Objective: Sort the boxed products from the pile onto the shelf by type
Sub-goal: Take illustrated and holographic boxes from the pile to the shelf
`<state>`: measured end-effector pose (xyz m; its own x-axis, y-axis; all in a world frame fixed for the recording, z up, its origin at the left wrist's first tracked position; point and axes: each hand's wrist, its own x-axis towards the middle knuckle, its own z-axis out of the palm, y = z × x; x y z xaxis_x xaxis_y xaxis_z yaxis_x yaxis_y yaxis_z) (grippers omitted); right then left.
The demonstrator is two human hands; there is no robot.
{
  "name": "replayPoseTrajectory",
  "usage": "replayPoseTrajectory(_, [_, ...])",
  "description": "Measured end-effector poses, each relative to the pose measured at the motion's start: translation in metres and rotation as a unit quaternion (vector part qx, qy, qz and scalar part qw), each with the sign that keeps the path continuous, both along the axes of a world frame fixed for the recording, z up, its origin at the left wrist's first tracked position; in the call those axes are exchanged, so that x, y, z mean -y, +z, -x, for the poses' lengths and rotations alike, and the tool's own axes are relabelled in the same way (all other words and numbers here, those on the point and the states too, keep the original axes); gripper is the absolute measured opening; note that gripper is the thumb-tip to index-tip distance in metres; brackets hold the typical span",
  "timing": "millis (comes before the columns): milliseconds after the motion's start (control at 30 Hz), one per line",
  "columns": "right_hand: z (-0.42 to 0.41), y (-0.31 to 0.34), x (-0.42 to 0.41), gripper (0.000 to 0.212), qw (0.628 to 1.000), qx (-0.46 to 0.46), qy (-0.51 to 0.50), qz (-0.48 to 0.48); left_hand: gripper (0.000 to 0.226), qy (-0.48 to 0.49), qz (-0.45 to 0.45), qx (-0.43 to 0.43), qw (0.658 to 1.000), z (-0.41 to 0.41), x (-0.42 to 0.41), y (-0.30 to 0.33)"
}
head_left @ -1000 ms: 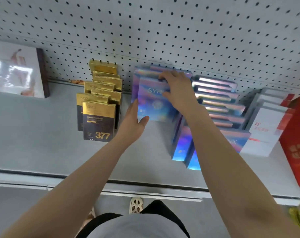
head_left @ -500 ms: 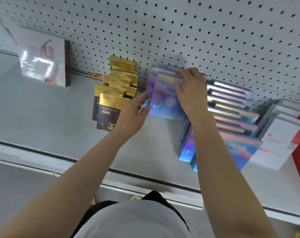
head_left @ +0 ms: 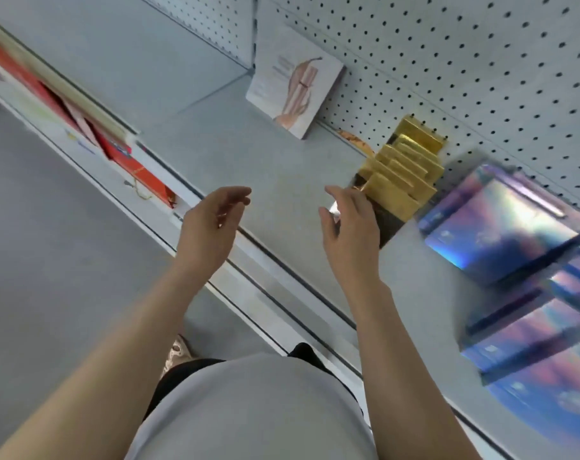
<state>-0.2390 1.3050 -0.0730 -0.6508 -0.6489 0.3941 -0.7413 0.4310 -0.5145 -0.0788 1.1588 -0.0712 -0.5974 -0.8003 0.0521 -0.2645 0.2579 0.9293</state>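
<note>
Stacked upright in an overlapping row on the pale grey metal shelf [head_left: 282,167], against the white perforated back panel [head_left: 481,61]: gold-topped, dark-bodied flat cardboard boxes [head_left: 401,174], roughly six or seven, exact count lost in blur. Just to the right, apart by a narrow gap: iridescent blue-and-purple glossy boxes [head_left: 507,227], leaning in rows toward the shelf's front edge, too smeared to count. Further left, well apart from the gold row: one white box with a peach-toned printed picture [head_left: 295,84], leaning against the back panel. Between it and the gold row, at the foot of the panel: a small orange-brown scrap [head_left: 355,141], kind unclear. On a lower shelf at far left: red flat packages [head_left: 129,161], blurred.

Left hand [head_left: 212,224] over the shelf's front edge, fingers loosely curled, holding nothing. Right hand [head_left: 351,227] directly in front of the foremost gold box, covering its lower part, fingers relaxed and spread, grip empty; contact with the box uncertain.

Below: grey shirt [head_left: 249,410], grey floor [head_left: 49,260].
</note>
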Motion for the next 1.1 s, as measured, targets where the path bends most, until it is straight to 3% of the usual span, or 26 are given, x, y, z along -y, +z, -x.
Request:
replayPoseTrajectory(533, [-0.186,-0.038,0.322,0.036,0.972,0.061,0.204,-0.104,0.029,0.211,-0.043,0.073,0.974,-0.246,0.261,-0.025])
replayPoseTrajectory(800, [-0.206,-0.042,0.467,0.034,0.960,0.056,0.255,-0.098,0.028,0.254,-0.064,0.090,0.961,-0.271,0.378,-0.037])
replayPoseTrajectory(1100, [-0.166,-0.031,0.666,0.032,0.965,0.033,0.249,-0.072,0.026,0.246,-0.025,0.106,0.963,-0.238,0.576,-0.015])
